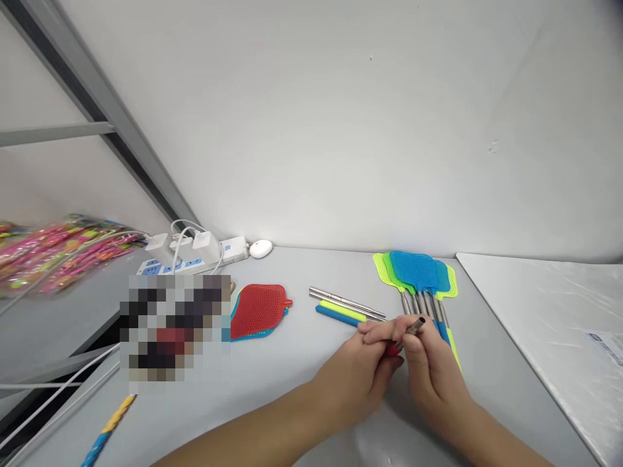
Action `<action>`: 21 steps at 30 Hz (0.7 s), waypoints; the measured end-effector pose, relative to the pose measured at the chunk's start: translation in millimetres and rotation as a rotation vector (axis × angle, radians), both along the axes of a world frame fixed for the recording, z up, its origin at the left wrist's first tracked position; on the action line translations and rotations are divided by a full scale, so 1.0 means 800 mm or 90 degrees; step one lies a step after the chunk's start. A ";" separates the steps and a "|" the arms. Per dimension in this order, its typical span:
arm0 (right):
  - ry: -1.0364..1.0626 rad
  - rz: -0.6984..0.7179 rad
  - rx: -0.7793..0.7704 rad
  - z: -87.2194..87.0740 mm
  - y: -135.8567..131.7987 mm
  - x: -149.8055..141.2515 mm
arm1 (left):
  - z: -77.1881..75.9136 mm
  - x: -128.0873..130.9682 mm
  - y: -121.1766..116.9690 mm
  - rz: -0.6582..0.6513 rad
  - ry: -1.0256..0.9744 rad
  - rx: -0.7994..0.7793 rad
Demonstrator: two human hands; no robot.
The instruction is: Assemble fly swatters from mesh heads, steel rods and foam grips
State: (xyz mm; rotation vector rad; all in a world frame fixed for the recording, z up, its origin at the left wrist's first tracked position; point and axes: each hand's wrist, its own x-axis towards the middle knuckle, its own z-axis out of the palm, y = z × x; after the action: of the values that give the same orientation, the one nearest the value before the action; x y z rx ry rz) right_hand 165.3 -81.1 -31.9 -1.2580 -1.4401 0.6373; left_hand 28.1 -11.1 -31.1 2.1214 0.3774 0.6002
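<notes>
My left hand (pixel 357 370) is closed around a red handle piece (pixel 393 350), which mostly hides in the fingers. From its upper end sticks a thin metal tube (pixel 416 325), gripped by my right hand (pixel 433 370) between thumb and fingers. Both hands touch in front of me, just above the table. Beyond the left fingers lie bare metal tubes (pixel 345 301), with a yellow handle (pixel 343 311) and a blue handle (pixel 338 316) alongside. Behind my right hand, several fly swatters (pixel 413 269) with blue, green and yellow heads lie in a fanned pile, their handles partly covered.
Left of the tubes, a red swatter head (pixel 257 310) rests on a blue one. A power strip (pixel 233 248) with white chargers and a white mouse-like object (pixel 261 248) sit by the wall. A white wrapped board (pixel 545 311) lies at right; colourful bagged items (pixel 63 253) at left.
</notes>
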 end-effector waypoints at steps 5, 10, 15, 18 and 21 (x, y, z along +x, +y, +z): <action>0.004 -0.002 0.011 -0.002 -0.002 0.002 | 0.002 -0.001 -0.001 -0.002 -0.034 -0.002; -0.014 -0.042 0.034 -0.002 -0.002 0.002 | -0.002 -0.005 -0.008 0.051 -0.065 -0.127; -0.095 -0.070 -0.026 0.000 0.002 0.002 | 0.009 -0.004 -0.009 0.197 -0.301 -0.417; -0.124 -0.047 -0.112 0.005 0.004 -0.001 | 0.022 -0.005 -0.003 0.266 -0.380 -0.461; -0.137 -0.060 -0.160 0.013 0.004 -0.003 | 0.025 -0.005 0.003 0.283 -0.394 -0.498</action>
State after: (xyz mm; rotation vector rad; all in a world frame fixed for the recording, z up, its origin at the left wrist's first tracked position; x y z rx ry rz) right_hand 162.7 -77.6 -21.8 -1.6228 -1.4988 0.6488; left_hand 24.2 -8.9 -11.0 1.0387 0.6068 1.1053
